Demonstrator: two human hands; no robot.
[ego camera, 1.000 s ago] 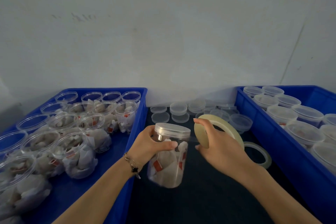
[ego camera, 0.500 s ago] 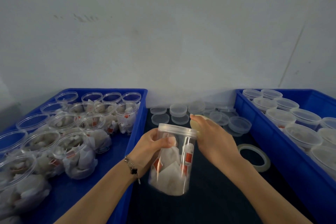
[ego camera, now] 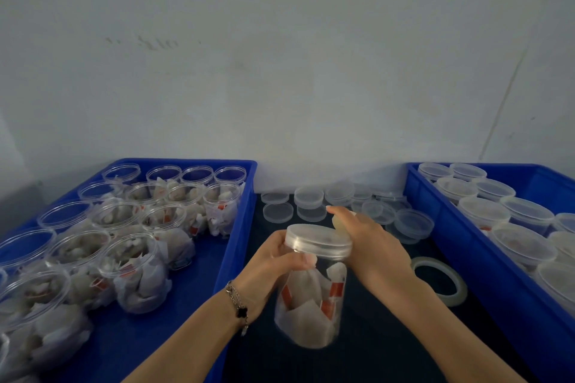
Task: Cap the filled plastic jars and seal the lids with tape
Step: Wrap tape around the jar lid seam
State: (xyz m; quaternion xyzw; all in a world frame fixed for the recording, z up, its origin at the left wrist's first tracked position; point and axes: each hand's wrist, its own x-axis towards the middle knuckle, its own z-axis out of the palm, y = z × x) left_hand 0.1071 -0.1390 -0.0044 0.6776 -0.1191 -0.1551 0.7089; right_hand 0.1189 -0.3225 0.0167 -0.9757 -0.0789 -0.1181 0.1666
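A clear plastic jar [ego camera: 311, 311] filled with white sachets is tilted above the dark table, its translucent lid [ego camera: 317, 241] on. My left hand [ego camera: 273, 264] grips the jar just under the lid, thumb across the front. My right hand [ego camera: 370, 246] holds a cream tape roll [ego camera: 339, 225] against the far right side of the lid; most of the roll is hidden behind the hand and lid.
The left blue bin [ego camera: 239, 227] holds several open filled jars [ego camera: 137, 274]. The right blue bin [ego camera: 466, 258] holds several capped jars [ego camera: 522, 242]. Loose lids [ego camera: 308, 197] lie at the back of the table. A second tape roll [ego camera: 441, 280] lies flat right of the jar.
My right hand has carried the tape roll from the right of the jar round behind the lid. The jar has turned and tilted in my left hand.
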